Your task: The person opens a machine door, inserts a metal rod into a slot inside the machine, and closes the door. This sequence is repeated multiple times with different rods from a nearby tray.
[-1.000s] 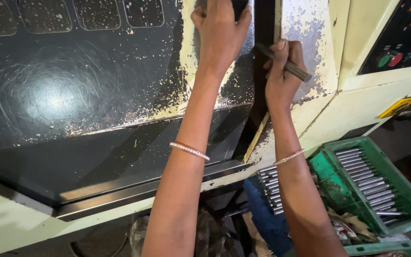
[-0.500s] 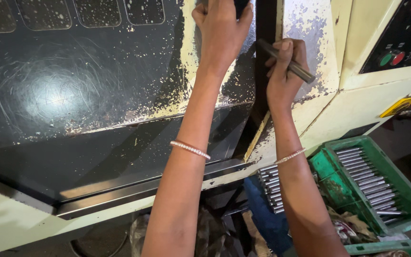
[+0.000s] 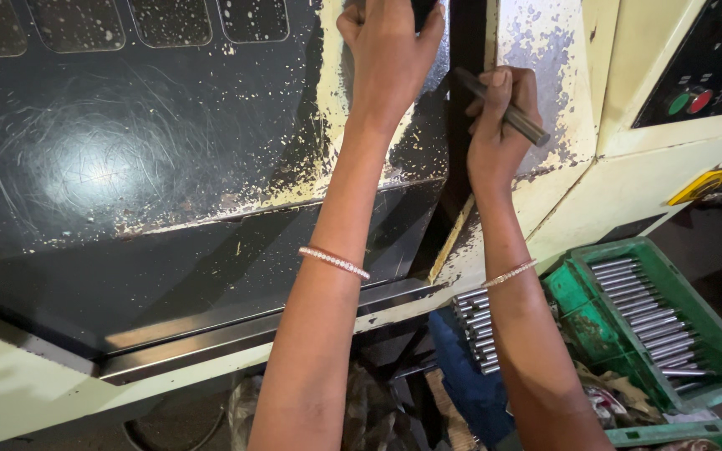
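My left hand (image 3: pixel 390 54) reaches up and grips a dark handle at the right edge of the machine's worn black sliding door (image 3: pixel 152 167); most of the handle is hidden by my fingers. My right hand (image 3: pixel 499 125) is closed around a short dark metal rod (image 3: pixel 503 108), held slanted just right of the narrow dark gap (image 3: pixel 461 150) between the door and the cream machine body (image 3: pixel 628 184). Both wrists carry thin bracelets.
A control panel (image 3: pixel 704 67) with a green and a red button sits at the upper right. A green crate (image 3: pixel 653 317) of several metal rods stands at the lower right, and more rods (image 3: pixel 478 330) lie below the machine. A blue cloth (image 3: pixel 470 384) hangs near my right forearm.
My right hand has turned the rod so more of it shows, slanting down to the right. My left hand stays on the door handle, and the door gap looks unchanged.
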